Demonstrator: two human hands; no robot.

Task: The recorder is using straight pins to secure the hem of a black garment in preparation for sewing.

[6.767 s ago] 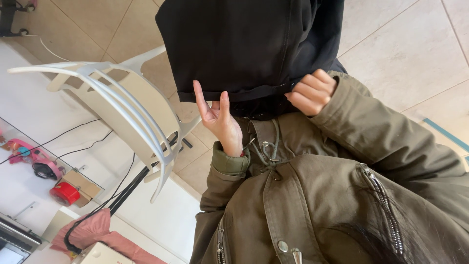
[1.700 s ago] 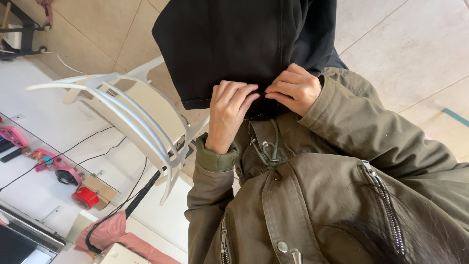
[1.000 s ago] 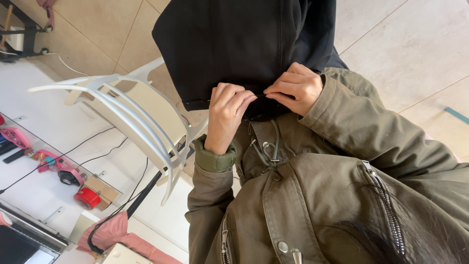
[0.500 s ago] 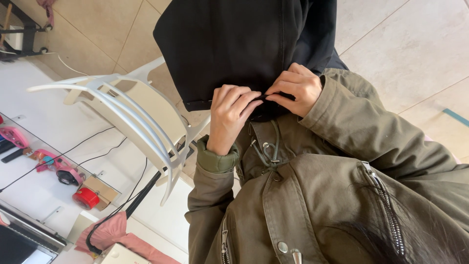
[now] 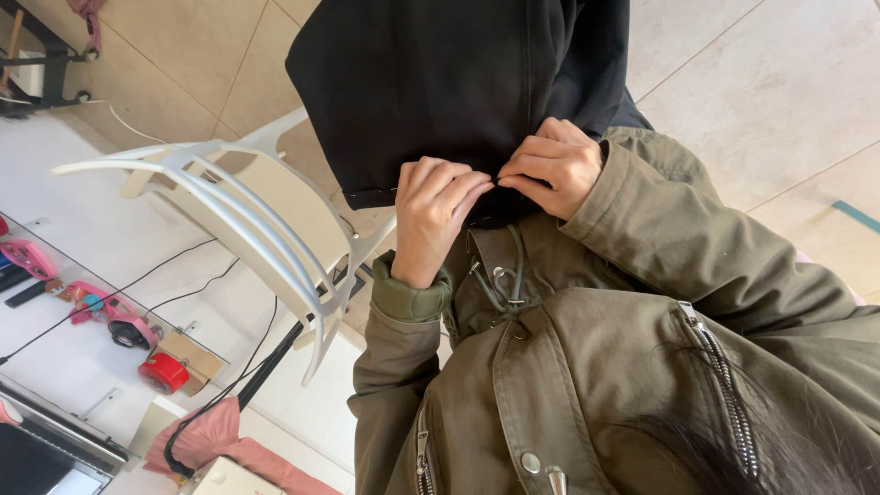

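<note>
The head camera looks down the front of a person in an olive green jacket [image 5: 642, 367], and at about twelve o'clock in the picture hangs a black garment [image 5: 458, 82], its lower hem falling against the jacket's chest. Both hands meet at that hem, near the middle of the view. The left hand [image 5: 438, 215] comes up from seven o'clock, fingers [image 5: 449, 188] curled inward and closed on the hem edge. The right hand [image 5: 550, 170] sits just beside it toward two o'clock, thumb and fingertips pinched shut on the same dark edge; whatever small part lies between the tips is hidden by the fabric.

Compared with several seconds ago, the left hand has changed most: then it was lifted off the cloth with fingers spread apart, while the right hand alone held the hem. Since then it has dropped onto the hem and folded shut, and over the last second or so neither hand has shifted much. Judging from that, the two-handed grip on the bottom of the black garment is settled, and fine finger work at the hem looks to be under way.

At nine o'clock stands a white plastic chair [image 5: 229, 211], beside a white table [image 5: 82, 321] with cables and small pink and red items. The floor [image 5: 761, 82] is pale tile.
</note>
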